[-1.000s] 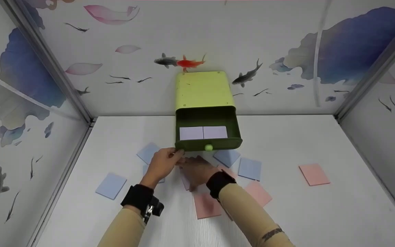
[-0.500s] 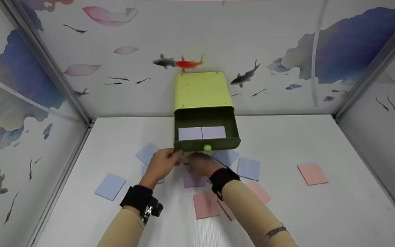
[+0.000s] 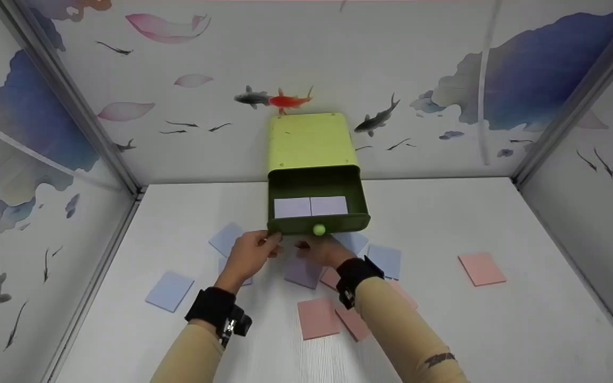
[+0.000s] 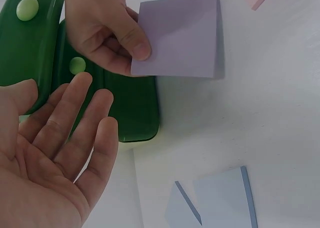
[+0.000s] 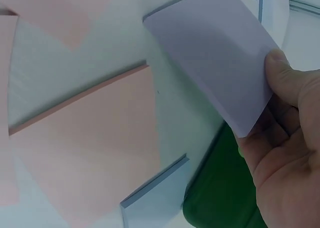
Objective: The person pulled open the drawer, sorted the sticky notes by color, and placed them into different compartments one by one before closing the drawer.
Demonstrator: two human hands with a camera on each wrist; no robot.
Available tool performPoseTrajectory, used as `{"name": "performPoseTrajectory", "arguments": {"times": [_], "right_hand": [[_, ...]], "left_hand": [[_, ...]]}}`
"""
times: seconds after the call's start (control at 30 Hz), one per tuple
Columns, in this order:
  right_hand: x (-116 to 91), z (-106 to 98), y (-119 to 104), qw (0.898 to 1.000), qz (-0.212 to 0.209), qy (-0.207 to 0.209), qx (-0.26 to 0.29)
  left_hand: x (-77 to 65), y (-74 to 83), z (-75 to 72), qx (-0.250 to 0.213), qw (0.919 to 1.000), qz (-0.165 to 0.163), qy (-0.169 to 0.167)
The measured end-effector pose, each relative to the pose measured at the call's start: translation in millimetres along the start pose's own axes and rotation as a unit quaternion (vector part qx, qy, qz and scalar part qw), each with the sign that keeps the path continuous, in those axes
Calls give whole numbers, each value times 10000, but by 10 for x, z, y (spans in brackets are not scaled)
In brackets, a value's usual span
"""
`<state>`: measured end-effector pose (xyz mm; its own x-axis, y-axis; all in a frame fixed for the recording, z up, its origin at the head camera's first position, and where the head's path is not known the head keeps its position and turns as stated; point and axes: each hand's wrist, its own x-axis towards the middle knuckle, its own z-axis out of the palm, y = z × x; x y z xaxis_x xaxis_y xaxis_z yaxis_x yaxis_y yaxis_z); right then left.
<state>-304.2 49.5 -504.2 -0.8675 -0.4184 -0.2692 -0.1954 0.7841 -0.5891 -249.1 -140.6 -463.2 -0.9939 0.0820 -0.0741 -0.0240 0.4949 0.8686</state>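
My right hand (image 3: 328, 250) pinches a purple sticky-note pad (image 5: 210, 58) at one corner, thumb on its upper face. In the left wrist view the pad (image 4: 177, 38) tilts over the white table, its lower edges throwing a shadow. My left hand (image 4: 60, 148) has loosely stretched fingers and holds nothing; its thumb lies right at the lower left corner of the pulled-out green drawer (image 3: 344, 223). Inside that drawer, two purple pads (image 3: 291, 208) lie side by side. The drawer belongs to a yellow-green cabinet (image 3: 312, 141); a lower drawer knob (image 4: 77, 65) shows in the left wrist view.
Blue pads (image 3: 170, 291) lie left of the hands, with more blue pads (image 3: 384, 260) right of them. Several pink pads (image 3: 319, 318) are near the right forearm, and a lone pink pad (image 3: 482, 269) is farther right. A printed wall (image 3: 200, 154) stands behind the cabinet.
My right hand has moved a little right, away from my left hand, and the purple pad it holds has come into view and turned. My left hand stays at the drawer corner.
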Motion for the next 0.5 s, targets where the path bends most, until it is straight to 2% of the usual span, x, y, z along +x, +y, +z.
{"name": "performPoseTrajectory", "arguments": {"times": [0.37,0.5], "right_hand": [[-91,-138,358,9961,89,625,612],[-155,-212,511,9952,95,799,551]], "left_hand": [[-14,20,-5,-106,9999,-50,12],[-25,36,0,-35,10000,-41,14]]}}
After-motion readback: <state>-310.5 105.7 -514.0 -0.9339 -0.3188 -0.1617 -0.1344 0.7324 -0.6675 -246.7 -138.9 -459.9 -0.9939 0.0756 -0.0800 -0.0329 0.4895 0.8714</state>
